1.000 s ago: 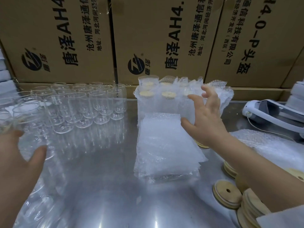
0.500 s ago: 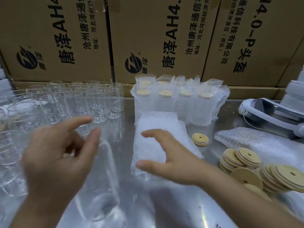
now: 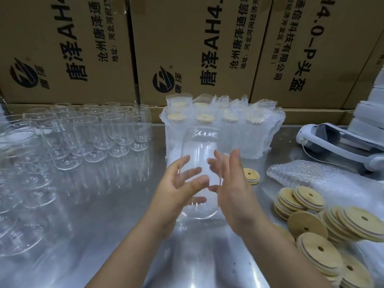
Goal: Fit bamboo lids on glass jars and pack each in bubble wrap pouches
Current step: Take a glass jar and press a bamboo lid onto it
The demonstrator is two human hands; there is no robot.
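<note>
Jar (image 3: 202, 154), clear and lidless, is held up over the middle of the tabletop (image 3: 108, 235), tilted with its mouth pointing away from the person and its round base nearest the camera. The left grip (image 3: 178, 190) holds it from the left: the thumb lies across the front of the glass and one finger shows through it from behind, though the fingers are blurred. The right grip (image 3: 232, 190) presses flat against the jar's right side, fingers straight and together.

Rows of empty jars (image 3: 93, 132) stand upright on the left of the tabletop. Behind the held jar stands a block of wrapped jars (image 3: 226, 129), each in bubble wrap with a pale lid showing at the top. A short stack of lids (image 3: 251, 176) lies just beside the right grip, and a bigger heap of lids (image 3: 324, 221) spreads along the right edge. More bubble wrap (image 3: 307, 175) lies beyond that heap, with a white headset (image 3: 332, 140) behind it. Printed boxes (image 3: 187, 48) line the back.
</note>
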